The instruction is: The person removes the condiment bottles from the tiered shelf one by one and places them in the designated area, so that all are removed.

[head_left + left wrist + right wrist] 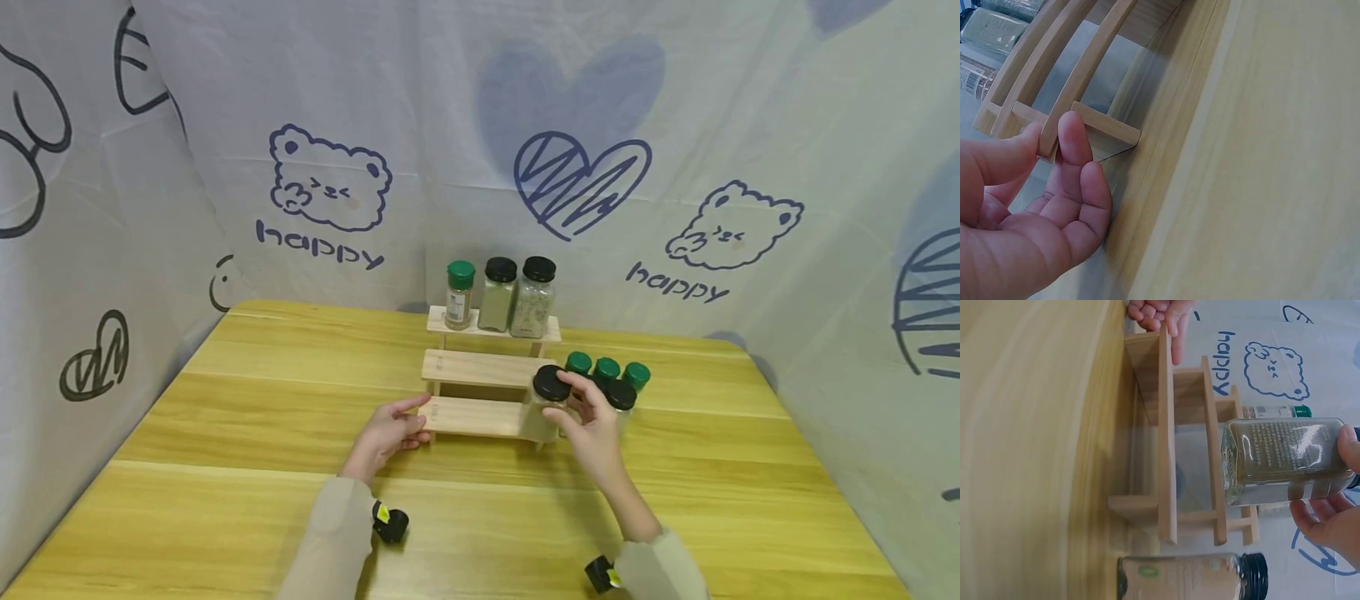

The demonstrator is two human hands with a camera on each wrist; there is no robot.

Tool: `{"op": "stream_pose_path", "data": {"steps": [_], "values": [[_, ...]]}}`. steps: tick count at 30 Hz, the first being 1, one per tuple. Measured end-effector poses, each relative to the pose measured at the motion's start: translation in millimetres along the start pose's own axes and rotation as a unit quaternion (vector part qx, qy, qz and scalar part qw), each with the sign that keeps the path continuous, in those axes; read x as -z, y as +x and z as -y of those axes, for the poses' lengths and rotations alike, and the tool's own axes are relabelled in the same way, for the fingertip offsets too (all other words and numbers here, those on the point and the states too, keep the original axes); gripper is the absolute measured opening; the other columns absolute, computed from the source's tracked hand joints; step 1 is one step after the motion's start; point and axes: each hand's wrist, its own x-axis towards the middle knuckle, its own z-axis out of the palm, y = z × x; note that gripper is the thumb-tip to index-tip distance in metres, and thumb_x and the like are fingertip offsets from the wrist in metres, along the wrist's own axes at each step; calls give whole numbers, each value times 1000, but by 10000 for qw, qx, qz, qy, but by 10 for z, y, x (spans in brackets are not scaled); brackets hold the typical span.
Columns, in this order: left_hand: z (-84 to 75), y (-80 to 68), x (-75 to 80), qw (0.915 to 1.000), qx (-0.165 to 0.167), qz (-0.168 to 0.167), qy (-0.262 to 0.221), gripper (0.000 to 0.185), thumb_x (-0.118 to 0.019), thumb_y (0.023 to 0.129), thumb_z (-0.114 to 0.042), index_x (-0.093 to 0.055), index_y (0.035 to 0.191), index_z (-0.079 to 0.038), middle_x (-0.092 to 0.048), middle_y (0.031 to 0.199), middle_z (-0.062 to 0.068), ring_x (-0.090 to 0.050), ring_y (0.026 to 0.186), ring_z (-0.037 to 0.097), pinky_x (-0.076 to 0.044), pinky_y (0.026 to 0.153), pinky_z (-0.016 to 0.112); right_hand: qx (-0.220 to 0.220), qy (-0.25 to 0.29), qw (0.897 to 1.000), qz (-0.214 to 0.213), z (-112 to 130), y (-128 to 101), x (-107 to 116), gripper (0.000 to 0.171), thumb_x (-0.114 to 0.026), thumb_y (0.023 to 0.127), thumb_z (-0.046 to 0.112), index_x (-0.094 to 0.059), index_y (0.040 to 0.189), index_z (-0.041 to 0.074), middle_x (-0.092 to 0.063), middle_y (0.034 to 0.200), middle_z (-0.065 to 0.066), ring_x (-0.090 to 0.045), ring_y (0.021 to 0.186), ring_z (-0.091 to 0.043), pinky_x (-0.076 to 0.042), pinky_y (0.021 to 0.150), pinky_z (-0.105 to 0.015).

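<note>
While your left hand [390, 433] rests on the yellow slatted wooden table [225, 417], its relaxed fingers reach to the left end of the three-step pale wooden spice rack [480, 371]; the left wrist view shows your thumb and fingertips [1075, 134] touching the end of the lowest step, nothing held inside the palm.

On the top step of that rack stand three jars in a row: a small green-lidded glass spice jar [459, 294] on the left, a square black-lidded jar of pale green powder [498, 293] in the middle, and a black-lidded jar of flaky herbs [534, 297] on the right, each just beside the next. The middle step shows bare wood.

At the right end of the rack, your right hand [592, 429] grips a clear square glass jar with a black lid [547, 400], thumb and fingers curled round its upper part near the cap. It is upright, at the level of the lowest step's right end; whether it already rests on the step or hangs just above it, you cannot tell. The right wrist view shows greenish-brown powder inside it [1285, 461].

Just behind your right hand, on the table beside the rack, three green-lidded jars [606, 371] cluster with one more black-lidded jar [621, 398].
</note>
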Motion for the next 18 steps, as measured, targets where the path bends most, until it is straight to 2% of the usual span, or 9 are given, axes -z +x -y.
{"op": "stream_pose_path", "data": {"steps": [11, 14, 18], "values": [[2, 3, 6, 10000, -18, 45, -30, 43, -49, 90, 0, -42, 133, -3, -55, 75, 6, -58, 64, 13, -46, 63, 27, 152, -283, 9994, -104, -27, -144, 193, 47, -63, 63, -25, -52, 108, -16, -53, 103, -25, -52, 94, -5, -44, 72, -15], [9, 5, 8, 10000, -28, 57, -18, 43, -49, 90, 0, -41, 133, -2, -55, 75, 6, -58, 64, 13, -46, 63, 27, 29, -396, 9991, -120, -23, -192, 250, 47, -63, 64, -24, -52, 109, -15, -54, 103, -24, -52, 94, -4, -44, 71, -14], [10, 0, 6, 10000, -10, 39, -12, 43, -49, 90, 0, -42, 133, -3, -55, 75, 6, -58, 64, 13, -46, 63, 27, -222, -449, 9986, -154, -31, -254, 325, 46, -63, 65, -24, -52, 109, -14, -55, 106, -16, -52, 100, -4, -45, 73, -15]]}}
